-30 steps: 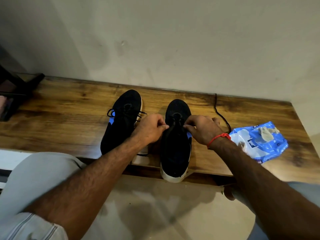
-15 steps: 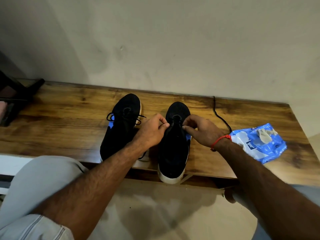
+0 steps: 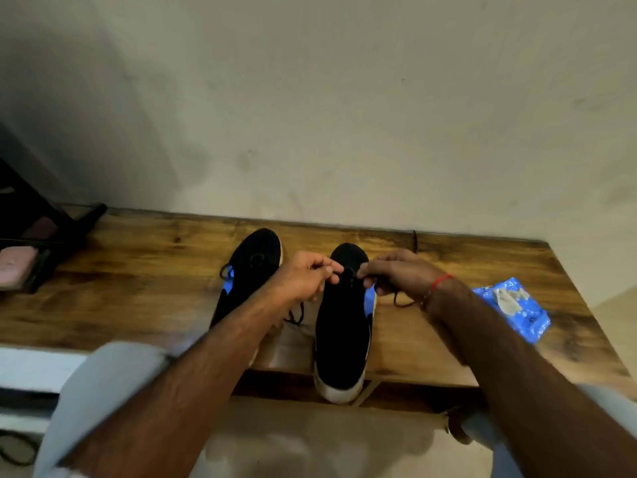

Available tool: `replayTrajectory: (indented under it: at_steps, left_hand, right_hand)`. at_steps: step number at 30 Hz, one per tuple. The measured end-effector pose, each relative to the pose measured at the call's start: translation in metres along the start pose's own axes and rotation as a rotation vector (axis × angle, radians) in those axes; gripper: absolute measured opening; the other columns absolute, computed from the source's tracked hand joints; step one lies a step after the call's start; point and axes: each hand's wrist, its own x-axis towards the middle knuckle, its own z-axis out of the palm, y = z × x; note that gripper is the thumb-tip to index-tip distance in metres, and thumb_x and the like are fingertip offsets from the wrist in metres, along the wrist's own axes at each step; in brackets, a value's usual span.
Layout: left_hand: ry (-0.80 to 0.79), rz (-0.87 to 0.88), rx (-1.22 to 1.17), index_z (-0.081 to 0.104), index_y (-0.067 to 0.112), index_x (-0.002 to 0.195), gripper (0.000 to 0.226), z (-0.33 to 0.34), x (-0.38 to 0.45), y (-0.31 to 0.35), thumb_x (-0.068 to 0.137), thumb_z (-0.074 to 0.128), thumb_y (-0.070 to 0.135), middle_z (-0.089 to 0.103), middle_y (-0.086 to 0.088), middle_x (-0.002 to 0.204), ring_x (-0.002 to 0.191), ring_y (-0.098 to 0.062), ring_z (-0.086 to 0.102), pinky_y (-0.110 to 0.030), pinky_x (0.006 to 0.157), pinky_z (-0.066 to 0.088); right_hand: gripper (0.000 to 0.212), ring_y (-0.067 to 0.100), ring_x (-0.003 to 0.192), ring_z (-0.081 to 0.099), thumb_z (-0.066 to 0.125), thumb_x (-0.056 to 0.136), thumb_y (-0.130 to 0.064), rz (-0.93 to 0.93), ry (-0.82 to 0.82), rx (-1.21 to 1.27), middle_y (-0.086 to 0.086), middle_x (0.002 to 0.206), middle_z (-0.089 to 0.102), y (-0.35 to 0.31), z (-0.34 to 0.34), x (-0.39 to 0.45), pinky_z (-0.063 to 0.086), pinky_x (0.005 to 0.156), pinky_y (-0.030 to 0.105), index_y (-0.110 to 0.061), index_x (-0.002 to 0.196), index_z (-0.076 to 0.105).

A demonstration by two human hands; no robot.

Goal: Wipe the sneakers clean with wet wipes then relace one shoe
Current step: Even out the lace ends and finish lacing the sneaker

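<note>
Two black sneakers with blue side patches stand toes-to-wall on a wooden table [image 3: 138, 298]. The left sneaker [image 3: 248, 270] is partly behind my left forearm. The right sneaker [image 3: 341, 329] has its white heel over the table's front edge. My left hand [image 3: 303, 277] and my right hand [image 3: 400, 274] pinch a black lace [image 3: 401, 302] over the right sneaker's toe end, fingertips almost touching. A loop of the lace hangs below my right wrist. A blue pack of wet wipes [image 3: 517, 312] with a used wipe on top lies to the right.
A plain wall rises directly behind the table. A dark frame with a pink pad [image 3: 17, 267] sits at the table's far left. My knees in light trousers are below the front edge. A red thread band circles my right wrist.
Both hands have slid forward along the right sneaker toward its toe, and the view has tilted up. The lace that trailed toward the wall now loops under my right wrist.
</note>
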Motion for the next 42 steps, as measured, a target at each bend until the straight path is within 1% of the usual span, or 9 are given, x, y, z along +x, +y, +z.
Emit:
replayTrajectory:
  at_steps: [3,10,18,21,24,28,34,38,42]
  left_hand:
    - [-0.006,0.005,-0.220,0.073,0.011,0.109,0.024,-0.013,-0.013,0.015,0.104,0.051,0.003,0.074,-0.003,0.094,0.059,-0.005,0.058,-0.023,0.056,0.049]
    - [-0.094,0.038,-0.657,0.067,0.002,0.120,0.023,-0.035,-0.052,0.106,0.104,0.050,0.006,0.075,-0.008,0.100,0.078,-0.015,0.074,-0.032,0.073,0.061]
    - [-0.081,0.184,-0.843,0.062,0.004,0.119,0.037,-0.057,-0.094,0.207,0.095,0.036,-0.007,0.073,-0.004,0.098,0.096,-0.021,0.070,-0.034,0.089,0.056]
    - [-0.029,0.219,-0.746,0.068,0.006,0.106,0.028,-0.055,-0.102,0.227,0.096,0.045,-0.007,0.073,-0.004,0.099,0.084,-0.018,0.073,-0.031,0.073,0.059]
    - [0.114,0.282,-0.508,0.072,0.013,0.101,0.016,-0.053,-0.109,0.236,0.103,0.056,0.012,0.078,0.005,0.091,0.072,-0.014,0.073,-0.030,0.063,0.057]
    - [0.352,0.403,-0.186,0.074,0.026,0.102,0.020,-0.051,-0.112,0.239,0.105,0.055,0.031,0.076,0.015,0.082,0.063,-0.010,0.054,-0.027,0.066,0.047]
    - [0.323,0.419,-0.294,0.075,0.029,0.103,0.019,-0.041,-0.109,0.239,0.103,0.057,0.035,0.076,0.017,0.081,0.065,-0.012,0.043,-0.030,0.066,0.040]
    - [0.363,0.444,-0.274,0.075,0.027,0.101,0.018,-0.039,-0.107,0.242,0.103,0.058,0.034,0.077,0.014,0.079,0.059,-0.011,0.042,-0.026,0.057,0.036]
    - [0.402,0.468,-0.215,0.074,0.025,0.104,0.017,-0.043,-0.100,0.240,0.102,0.059,0.033,0.077,0.011,0.080,0.053,-0.003,0.048,-0.021,0.055,0.038]
  right_hand:
    - [0.024,0.019,0.060,0.057,0.065,0.093,-0.018,-0.018,-0.003,0.263,0.013,0.079,0.066,-0.018,-0.006,-0.020,0.049,0.062,0.027,0.005,0.100,0.072]
    - [0.030,0.025,0.090,0.069,0.063,0.093,-0.026,-0.119,-0.045,0.579,0.006,0.101,0.071,-0.104,-0.023,-0.061,0.052,0.096,0.051,-0.008,0.117,0.068]
    - [0.039,0.030,0.111,0.068,0.040,0.092,-0.009,-0.345,-0.008,0.715,0.010,0.118,0.071,-0.192,-0.035,-0.114,0.049,0.098,0.055,-0.005,0.123,0.063]
    - [0.034,0.028,0.105,0.071,0.047,0.094,-0.003,-0.449,0.042,0.596,0.006,0.115,0.073,-0.208,-0.033,-0.125,0.051,0.097,0.052,-0.007,0.124,0.061]
    - [0.021,0.024,0.086,0.074,0.060,0.097,-0.020,-0.515,0.234,0.324,0.001,0.098,0.077,-0.215,-0.028,-0.131,0.054,0.089,0.042,-0.011,0.114,0.068]
    - [0.025,0.013,0.052,0.048,0.059,0.098,-0.033,-0.641,0.453,0.181,-0.003,0.063,0.065,-0.217,-0.023,-0.130,0.044,0.064,0.030,-0.014,0.095,0.075]
    - [0.028,0.000,0.072,0.056,0.058,0.098,-0.040,-0.754,0.578,0.037,-0.022,0.064,0.062,-0.219,-0.019,-0.125,0.043,0.073,0.022,-0.021,0.093,0.078]
    - [0.028,0.013,0.087,0.059,0.055,0.100,-0.034,-0.888,0.747,-0.349,0.000,0.087,0.067,-0.223,-0.022,-0.123,0.038,0.069,0.020,-0.015,0.098,0.076]
    - [0.028,0.024,0.082,0.059,0.054,0.101,-0.023,-0.978,0.823,-0.519,0.012,0.085,0.068,-0.226,-0.028,-0.116,0.042,0.073,0.031,-0.003,0.093,0.073]
